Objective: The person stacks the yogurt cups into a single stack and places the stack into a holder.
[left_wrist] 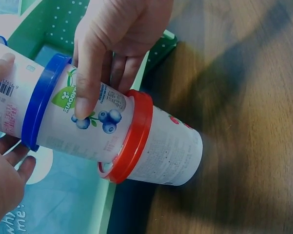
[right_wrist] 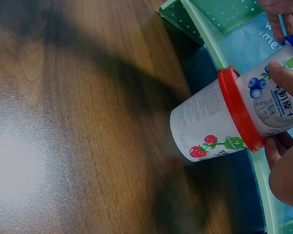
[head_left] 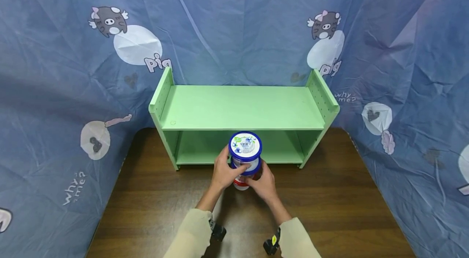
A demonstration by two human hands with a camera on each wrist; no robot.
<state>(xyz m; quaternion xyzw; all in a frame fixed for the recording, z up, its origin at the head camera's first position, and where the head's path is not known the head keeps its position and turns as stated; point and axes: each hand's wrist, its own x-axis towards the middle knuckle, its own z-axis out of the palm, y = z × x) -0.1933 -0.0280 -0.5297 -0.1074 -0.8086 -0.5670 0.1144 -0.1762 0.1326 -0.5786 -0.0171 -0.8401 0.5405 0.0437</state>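
Note:
Three paper tubs stand stacked in front of the green shelf. The bottom tub (left_wrist: 168,146) has a red lid (left_wrist: 131,141) and strawberry prints, and its base is on the table. On that lid, slightly off-centre, is a blueberry tub (left_wrist: 83,136) with a blue lid (left_wrist: 46,97). Another blue-lidded tub (head_left: 245,146) tops the stack. My left hand (head_left: 224,172) grips the top tub, thumb across its front. Lower down, my right hand (head_left: 264,184) holds the middle tub, its thumb (right_wrist: 285,78) on the printed side. No hand grips the bottom tub.
The green two-tier shelf (head_left: 242,107) stands behind the stack at the back of the brown wooden table (head_left: 154,217). A blue printed cloth (head_left: 227,26) hangs behind and at both sides. Each wrist carries a small black device (head_left: 218,232).

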